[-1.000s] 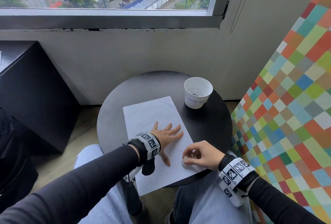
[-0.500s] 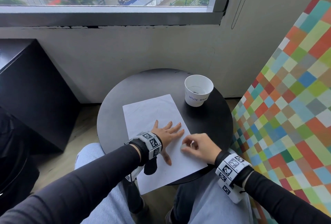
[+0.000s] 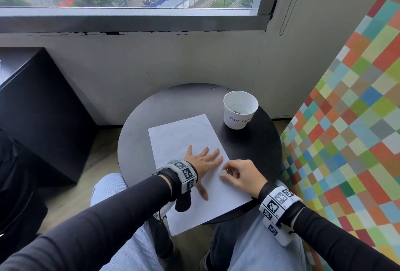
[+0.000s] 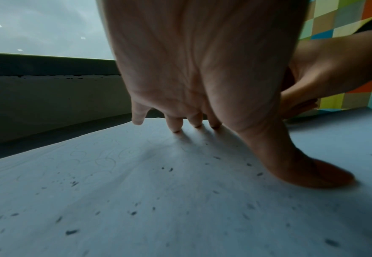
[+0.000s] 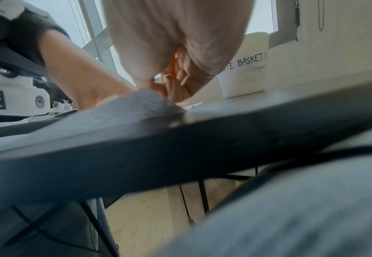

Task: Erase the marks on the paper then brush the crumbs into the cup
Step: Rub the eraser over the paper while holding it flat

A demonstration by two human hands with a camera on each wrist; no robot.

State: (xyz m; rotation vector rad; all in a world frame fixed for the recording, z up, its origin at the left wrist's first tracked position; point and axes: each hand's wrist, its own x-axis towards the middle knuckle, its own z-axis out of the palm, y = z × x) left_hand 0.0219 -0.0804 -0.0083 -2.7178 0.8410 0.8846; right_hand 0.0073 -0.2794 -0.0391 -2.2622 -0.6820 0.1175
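Observation:
A white sheet of paper lies on the round black table, its near end hanging over the table's edge. My left hand lies flat on it with fingers spread, pressing it down. Just to the right, my right hand pinches a small grey eraser against the paper near its right edge. In the left wrist view, faint pencil loops and dark eraser crumbs dot the paper. A white paper cup marked WASTE BASKET stands at the table's far right.
A colourful checkered panel rises close on the right. A black cabinet stands to the left, with the wall and window behind the table. My knees in jeans sit under the table's near edge.
My right hand with the eraser has slid up and left along the paper's right edge, toward the left hand's fingertips. The left hand has stayed flat on the paper.

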